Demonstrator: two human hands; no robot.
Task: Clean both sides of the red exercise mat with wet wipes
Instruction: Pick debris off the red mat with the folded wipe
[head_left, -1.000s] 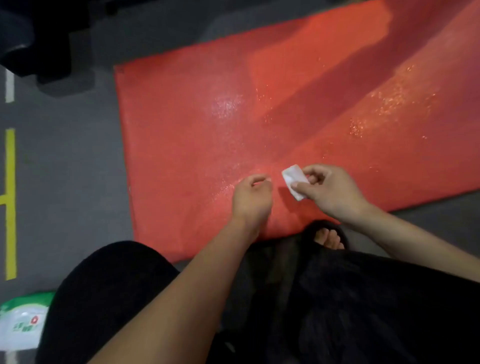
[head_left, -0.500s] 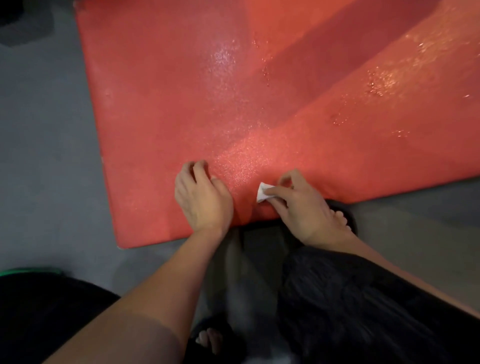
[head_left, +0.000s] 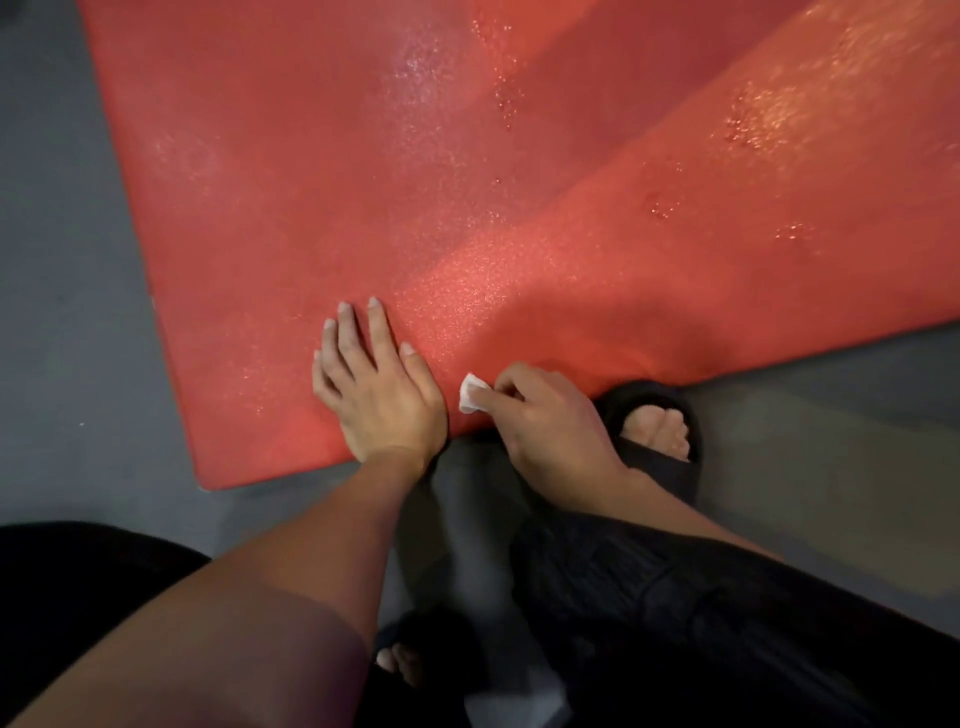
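Pressing my left hand (head_left: 378, 395) flat, fingers straight, on the near edge of the red exercise mat (head_left: 467, 171) spread across the grey floor (head_left: 67, 291), I pinch a small folded wet wipe (head_left: 471, 393) in my right hand (head_left: 545, 423), just beside it. A black sandal (head_left: 655, 427) touches the mat's edge.

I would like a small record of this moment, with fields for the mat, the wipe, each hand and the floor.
mat: red exercise mat flat on the floor, glistening patches on its surface
wipe: small white wet wipe, at the mat's near edge
left hand: left hand flat on the mat, fingers straight
right hand: right hand pinches the wipe
floor: grey floor; black sandal beside the mat's edge
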